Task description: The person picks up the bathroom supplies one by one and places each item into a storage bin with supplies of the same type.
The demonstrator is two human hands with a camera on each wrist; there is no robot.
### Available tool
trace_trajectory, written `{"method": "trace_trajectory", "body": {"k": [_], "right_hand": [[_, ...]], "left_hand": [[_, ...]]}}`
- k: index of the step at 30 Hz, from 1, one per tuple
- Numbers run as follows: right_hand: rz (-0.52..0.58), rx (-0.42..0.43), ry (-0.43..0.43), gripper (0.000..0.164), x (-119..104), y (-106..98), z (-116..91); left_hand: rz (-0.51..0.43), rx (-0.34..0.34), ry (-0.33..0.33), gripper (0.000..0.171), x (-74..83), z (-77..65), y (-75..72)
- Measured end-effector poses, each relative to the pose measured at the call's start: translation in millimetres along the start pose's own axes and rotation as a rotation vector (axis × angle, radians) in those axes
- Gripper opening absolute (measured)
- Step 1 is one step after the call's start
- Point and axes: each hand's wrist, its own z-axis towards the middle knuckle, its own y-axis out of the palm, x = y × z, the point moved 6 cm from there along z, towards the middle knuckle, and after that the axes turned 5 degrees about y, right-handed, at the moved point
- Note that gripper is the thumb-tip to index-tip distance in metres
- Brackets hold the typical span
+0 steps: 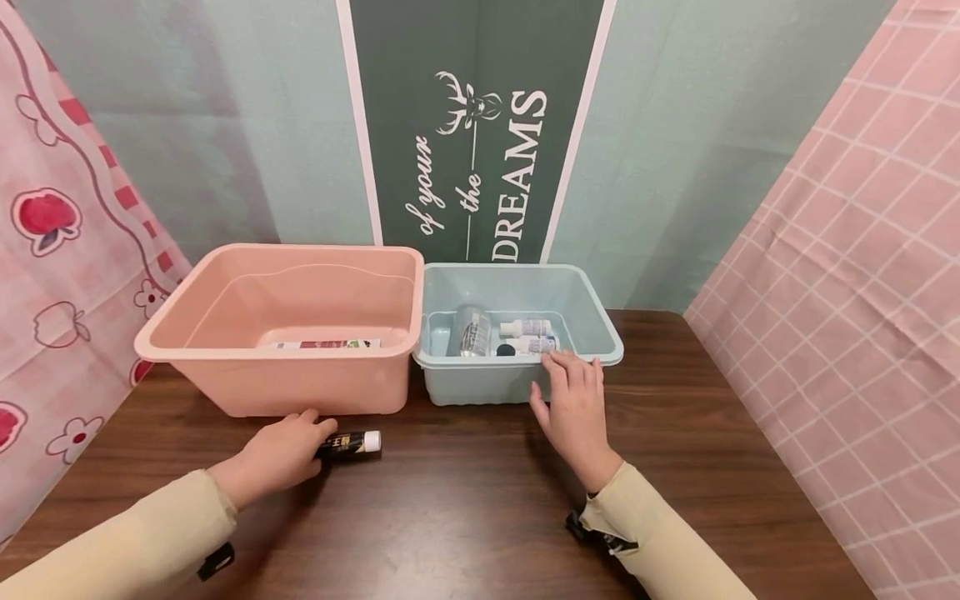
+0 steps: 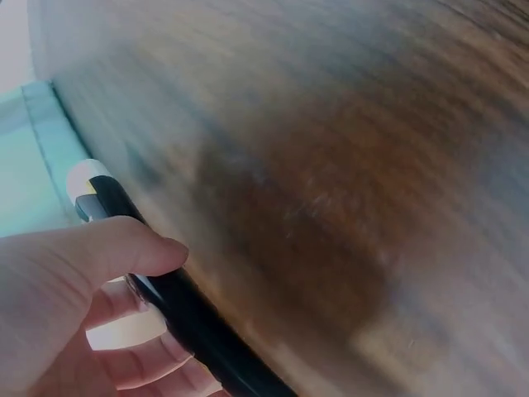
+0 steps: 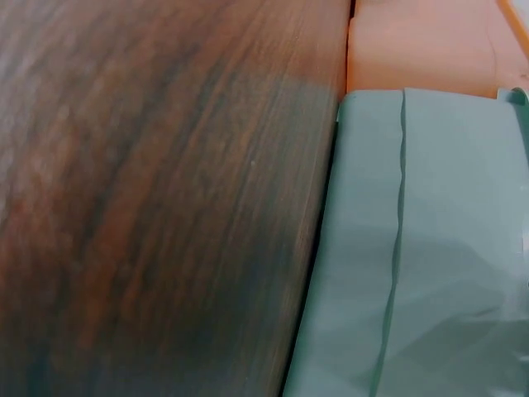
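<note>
Low over the table in front of the pink bin, my left hand (image 1: 277, 454) grips a black tube (image 1: 347, 444) with gold lettering and a white cap. In the left wrist view, the thumb lies across the tube (image 2: 194, 314) and the fingers curl beneath it. My right hand (image 1: 576, 412) is at the front rim of the light blue bin (image 1: 480, 383), its fingertips at the edge and its thumb apart. Inside that bin are a clear bottle (image 1: 473, 332) and small white bottles (image 1: 527, 327), one with a black cap. The right wrist view does not show the hand.
The pink bin (image 1: 300, 387) stands left against the blue one and holds a white and red flat package (image 1: 326, 343), partly hidden by the front wall. Both bins stand on the dark wooden table (image 1: 435, 517). Cloth curtains (image 1: 847, 275) enclose the back and sides.
</note>
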Motion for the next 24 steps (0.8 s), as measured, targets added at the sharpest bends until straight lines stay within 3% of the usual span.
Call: {"method": "trace_trajectory", "body": {"k": [9,14,24], "right_hand": [[0.002,0.004,-0.001,0.041,1,1,-1],[0.001,0.002,-0.002,0.041,-1,0,0],[-0.006,-0.013,0.008,0.042,-1,-1,0]], "left_hand": [[0.038,0.046,0.025,0.034,6.1,-5.7,-29.6],[0.059,0.106,0.033,0.033,9.4,-10.2,-47.0],[0.099,0.172,0.063,0.032,18.7,-14.5,-67.4]]}}
